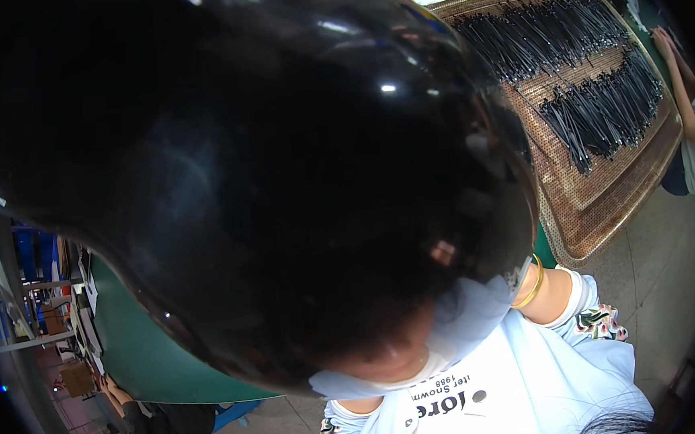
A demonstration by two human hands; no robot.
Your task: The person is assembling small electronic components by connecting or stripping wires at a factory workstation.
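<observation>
A large, glossy black curved piece [279, 157] fills most of the view, very close to the camera. Its surface carries bright glints and blurred reflections. My right arm [550, 295], with a gold bangle [536, 281] at the wrist, reaches in behind the lower right edge of this piece. Only a short stretch of my left arm [359, 406] shows below its bottom edge. Both my hands are hidden by the black piece, so what they touch cannot be seen.
At right, a brown mesh tray [589, 208] holds many thin black strips [606, 110] in two rows. One person's hand [664, 43] rests beyond it. A green tabletop [154, 335] lies at left, with another person's hand [115, 392] at its edge. Boxes [77, 379] stand farther left.
</observation>
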